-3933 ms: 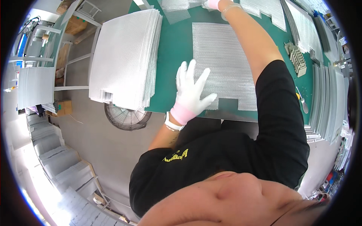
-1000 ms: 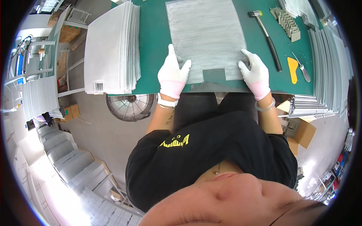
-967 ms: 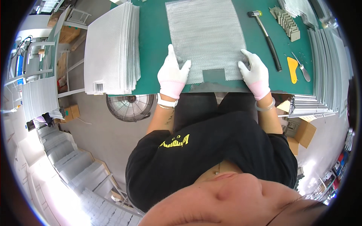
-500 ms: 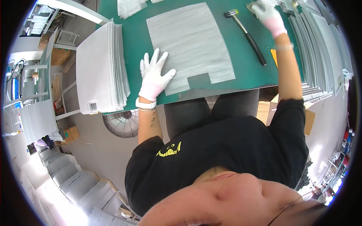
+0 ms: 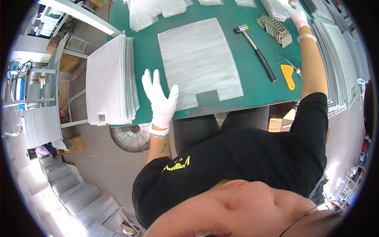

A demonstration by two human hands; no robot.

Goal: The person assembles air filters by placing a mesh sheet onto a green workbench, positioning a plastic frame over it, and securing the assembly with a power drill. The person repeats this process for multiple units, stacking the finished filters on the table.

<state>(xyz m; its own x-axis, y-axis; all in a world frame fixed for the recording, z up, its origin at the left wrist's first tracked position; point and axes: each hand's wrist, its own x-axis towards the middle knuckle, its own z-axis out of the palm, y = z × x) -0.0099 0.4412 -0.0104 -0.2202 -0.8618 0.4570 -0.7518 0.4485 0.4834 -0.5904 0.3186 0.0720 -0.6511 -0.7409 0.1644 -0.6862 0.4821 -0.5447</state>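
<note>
From where I stood, the stack (image 5: 106,79) sat squared at the table's (image 5: 147,51) left edge, presumably to leave working room. Beside it the left hand (image 5: 160,100) was spread, its thumb by the mesh sheet's (image 5: 199,65) left edge; I couldn't tell if they touched. The sheet lay flat mid-table, notch toward the person, probably for easy access. Right of it lay the hammer (image 5: 256,51), brackets (image 5: 276,31) and scraper (image 5: 288,77), seemingly within reach. Farthest right, the right hand (image 5: 299,17) was at the mesh pile (image 5: 274,11), its grip unclear.
</note>
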